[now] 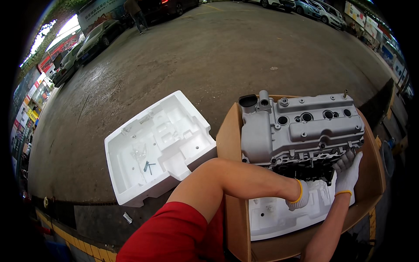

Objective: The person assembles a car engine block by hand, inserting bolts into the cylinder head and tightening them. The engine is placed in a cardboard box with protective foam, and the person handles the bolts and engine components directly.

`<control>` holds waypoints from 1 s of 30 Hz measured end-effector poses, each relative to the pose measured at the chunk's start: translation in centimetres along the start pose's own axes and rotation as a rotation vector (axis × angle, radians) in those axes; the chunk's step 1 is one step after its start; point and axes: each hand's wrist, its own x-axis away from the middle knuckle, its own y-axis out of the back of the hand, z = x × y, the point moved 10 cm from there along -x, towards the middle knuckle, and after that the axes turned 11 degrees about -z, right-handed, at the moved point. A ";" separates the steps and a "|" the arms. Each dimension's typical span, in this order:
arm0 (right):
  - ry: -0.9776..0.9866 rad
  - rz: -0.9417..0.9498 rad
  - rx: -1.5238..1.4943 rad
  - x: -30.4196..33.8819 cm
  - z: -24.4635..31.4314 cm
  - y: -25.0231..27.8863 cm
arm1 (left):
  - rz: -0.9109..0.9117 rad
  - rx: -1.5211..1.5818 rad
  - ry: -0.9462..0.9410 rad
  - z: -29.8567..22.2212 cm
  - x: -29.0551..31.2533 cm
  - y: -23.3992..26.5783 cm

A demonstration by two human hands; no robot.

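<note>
A grey-and-black car engine (301, 131) with a cast cover and several round holes along its top sits in an open cardboard box (235, 218). Its lower side is dark and partly shadowed. My right hand (348, 172), in a white glove with a yellow cuff, is closed at the engine's near right edge, fingers pressed against it. My left hand (300, 198), gloved alike, is bent down below the engine's near side; its fingers are hidden. White moulded foam (283, 222) lines the box beneath the left hand.
Left of the box, a white foam tray (124, 157) lies on the ground, holding small dark bolts (149, 166) and clear plastic bags (139, 151). A small white packet (127, 218) lies nearer me. Parked cars and a standing person (136, 15) are far off.
</note>
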 end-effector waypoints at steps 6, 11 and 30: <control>0.021 -0.122 -0.066 -0.2 0.1 0.8 | -0.013 -0.003 0.001 -0.1 0.2 0.3; 0.177 -0.113 -0.026 -0.2 1.6 1.1 | -0.046 -0.074 -0.047 -0.7 0.6 1.1; 0.253 -0.184 0.156 -1.4 1.9 3.0 | -0.156 -0.041 -0.077 -1.7 -0.8 2.9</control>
